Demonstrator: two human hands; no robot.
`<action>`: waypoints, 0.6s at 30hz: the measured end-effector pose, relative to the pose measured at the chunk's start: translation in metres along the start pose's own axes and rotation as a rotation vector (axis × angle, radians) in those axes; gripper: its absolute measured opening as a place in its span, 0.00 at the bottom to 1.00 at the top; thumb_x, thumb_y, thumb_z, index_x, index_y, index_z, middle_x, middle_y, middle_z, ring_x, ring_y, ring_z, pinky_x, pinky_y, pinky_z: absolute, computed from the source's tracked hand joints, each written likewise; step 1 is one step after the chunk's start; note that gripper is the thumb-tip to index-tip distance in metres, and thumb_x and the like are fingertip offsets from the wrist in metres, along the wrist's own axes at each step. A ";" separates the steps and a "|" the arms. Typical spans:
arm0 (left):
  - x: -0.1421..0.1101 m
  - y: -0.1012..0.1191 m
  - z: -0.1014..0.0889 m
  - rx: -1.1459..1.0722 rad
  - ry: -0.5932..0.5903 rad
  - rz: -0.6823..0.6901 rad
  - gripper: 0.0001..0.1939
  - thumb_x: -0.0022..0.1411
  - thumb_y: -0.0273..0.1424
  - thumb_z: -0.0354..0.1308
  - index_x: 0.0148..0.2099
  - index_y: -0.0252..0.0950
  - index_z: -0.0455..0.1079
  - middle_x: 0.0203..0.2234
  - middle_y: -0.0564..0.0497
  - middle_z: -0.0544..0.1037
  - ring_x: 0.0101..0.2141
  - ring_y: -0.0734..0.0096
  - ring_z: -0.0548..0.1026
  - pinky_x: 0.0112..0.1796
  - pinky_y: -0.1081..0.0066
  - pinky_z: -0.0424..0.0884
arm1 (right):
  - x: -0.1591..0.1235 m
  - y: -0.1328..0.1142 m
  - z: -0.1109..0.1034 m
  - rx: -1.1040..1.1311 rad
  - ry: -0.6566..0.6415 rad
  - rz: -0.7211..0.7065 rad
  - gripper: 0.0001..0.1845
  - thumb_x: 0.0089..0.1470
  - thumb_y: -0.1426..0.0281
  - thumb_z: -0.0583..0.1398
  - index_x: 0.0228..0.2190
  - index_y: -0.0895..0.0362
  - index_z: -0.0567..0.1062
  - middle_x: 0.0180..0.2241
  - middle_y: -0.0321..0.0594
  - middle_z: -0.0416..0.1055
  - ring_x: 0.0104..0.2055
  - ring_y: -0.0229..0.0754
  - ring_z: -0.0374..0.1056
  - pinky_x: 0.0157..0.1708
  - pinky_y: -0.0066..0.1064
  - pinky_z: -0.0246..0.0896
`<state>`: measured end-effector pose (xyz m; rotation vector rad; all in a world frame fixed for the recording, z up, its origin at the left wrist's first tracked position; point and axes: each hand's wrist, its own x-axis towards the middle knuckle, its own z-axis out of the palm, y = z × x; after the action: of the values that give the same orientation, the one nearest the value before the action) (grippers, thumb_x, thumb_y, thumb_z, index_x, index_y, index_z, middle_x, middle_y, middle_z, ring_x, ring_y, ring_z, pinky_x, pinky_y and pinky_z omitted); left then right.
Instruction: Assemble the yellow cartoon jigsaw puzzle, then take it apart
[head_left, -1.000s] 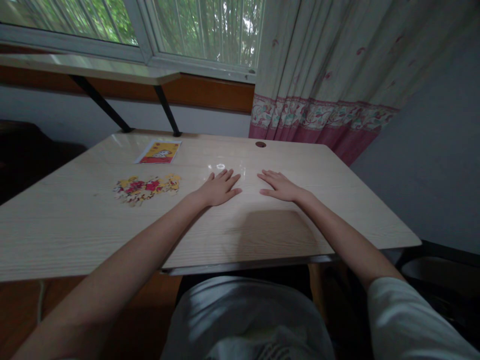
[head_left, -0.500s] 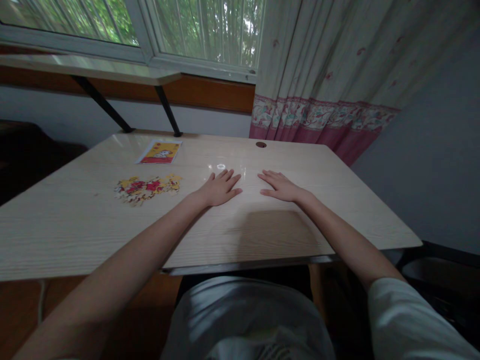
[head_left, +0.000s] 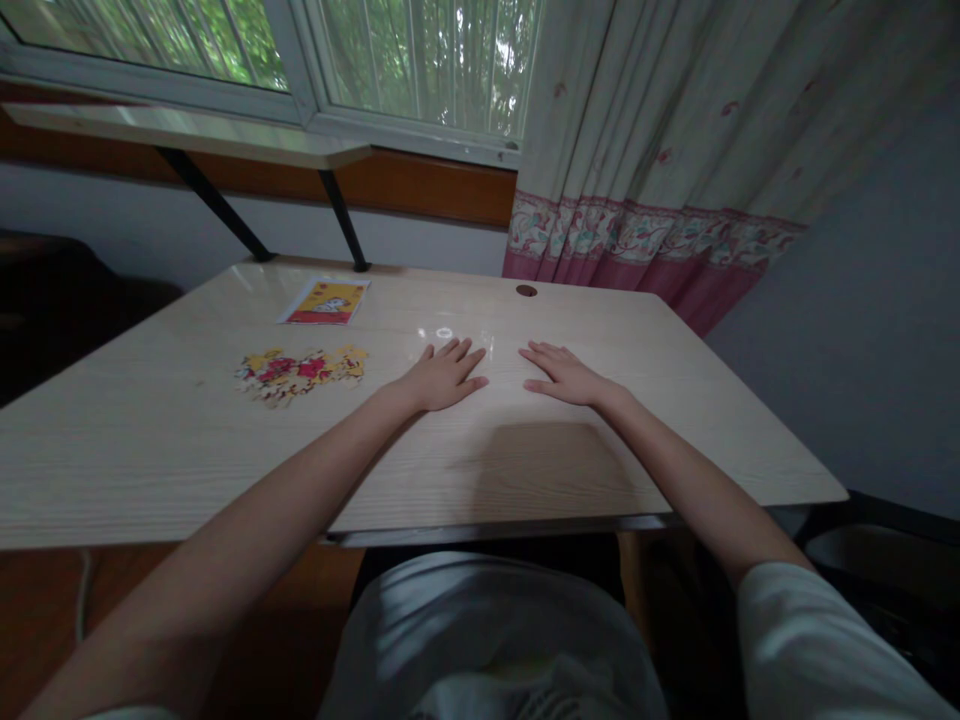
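Note:
My left hand [head_left: 444, 377] lies flat on the light wooden table [head_left: 525, 470], palm down, fingers stretched out and holding nothing. My right hand [head_left: 561, 372] rests flat beside it, a short gap apart, fingers spread and empty too. A heap of loose red and yellow jigsaw pieces [head_left: 300, 369] lies on the table to the left of my left hand. Beyond the heap, near the far edge, lies a yellow and red picture card [head_left: 325, 301].
A round cable hole [head_left: 526, 291] sits near the table's far edge. Behind the table are a window with a ledge on black brackets [head_left: 217, 205] and a flowered curtain [head_left: 660, 150] at the right. A grey wall stands close on the right.
Both hands stay flat in the same place. The camera has shifted slightly, so everything sits a little to the right in view.

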<state>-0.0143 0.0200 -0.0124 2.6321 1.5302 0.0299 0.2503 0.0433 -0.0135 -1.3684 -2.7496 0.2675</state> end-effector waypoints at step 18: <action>-0.001 0.001 -0.001 0.007 -0.010 -0.003 0.34 0.65 0.50 0.33 0.67 0.38 0.42 0.65 0.40 0.44 0.63 0.50 0.44 0.56 0.45 0.47 | 0.000 0.000 0.000 -0.002 0.001 0.001 0.44 0.53 0.41 0.44 0.62 0.53 0.51 0.65 0.48 0.42 0.66 0.54 0.40 0.61 0.53 0.37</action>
<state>-0.0136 0.0191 -0.0111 2.6309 1.5339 0.0118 0.2501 0.0437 -0.0135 -1.3703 -2.7487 0.2641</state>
